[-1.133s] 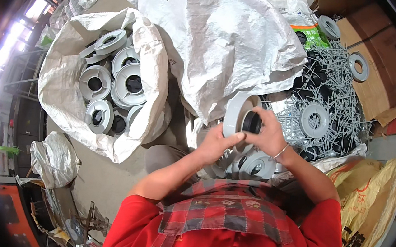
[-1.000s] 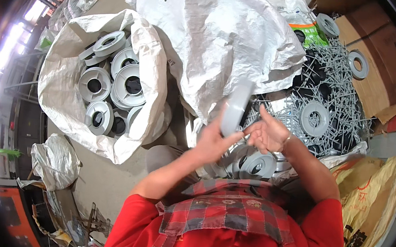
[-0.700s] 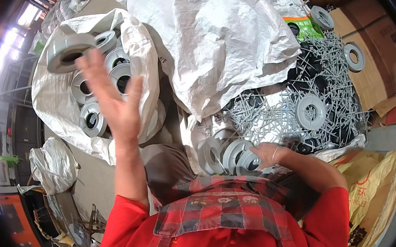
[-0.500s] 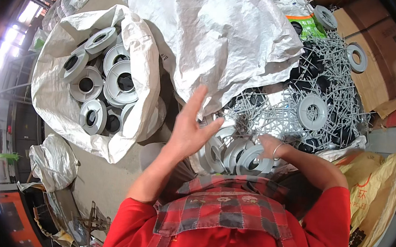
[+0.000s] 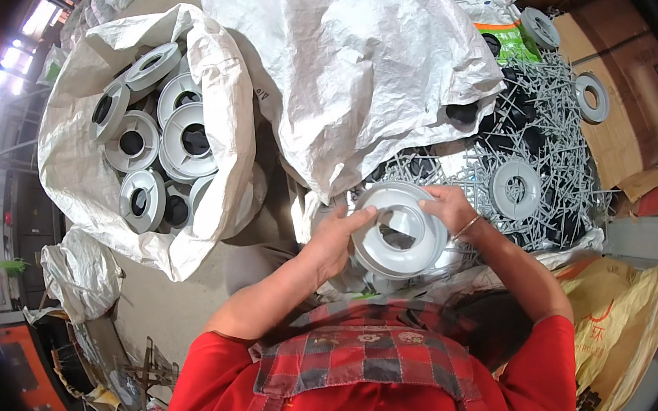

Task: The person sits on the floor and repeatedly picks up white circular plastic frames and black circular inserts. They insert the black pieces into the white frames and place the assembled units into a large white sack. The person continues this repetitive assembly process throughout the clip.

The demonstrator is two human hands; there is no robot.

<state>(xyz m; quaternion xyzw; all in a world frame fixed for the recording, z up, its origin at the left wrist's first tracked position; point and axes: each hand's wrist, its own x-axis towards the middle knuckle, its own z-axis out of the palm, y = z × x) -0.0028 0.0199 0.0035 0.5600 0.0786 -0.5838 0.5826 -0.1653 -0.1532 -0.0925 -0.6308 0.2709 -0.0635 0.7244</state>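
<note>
I hold a round grey plastic spool [image 5: 399,230] with a wide central hole in both hands, flat face up, just in front of my chest. My left hand [image 5: 336,242] grips its left rim and my right hand [image 5: 449,208] grips its upper right rim. More grey spools lie under it, partly hidden. To the left stands an open white woven sack [image 5: 219,108] holding several grey spools [image 5: 185,132].
A second white woven sack [image 5: 351,57] lies crumpled ahead. To the right is a heap of grey plastic sprues [image 5: 540,147] with a spool [image 5: 514,189] on it. Cardboard [image 5: 623,107] lies beyond, a yellow bag [image 5: 626,329] at the right, concrete floor [image 5: 168,309] at lower left.
My left hand tossed a spool into the open sack at the left, then swung back. Both hands now hold another spool lifted from the pile in front of me.
</note>
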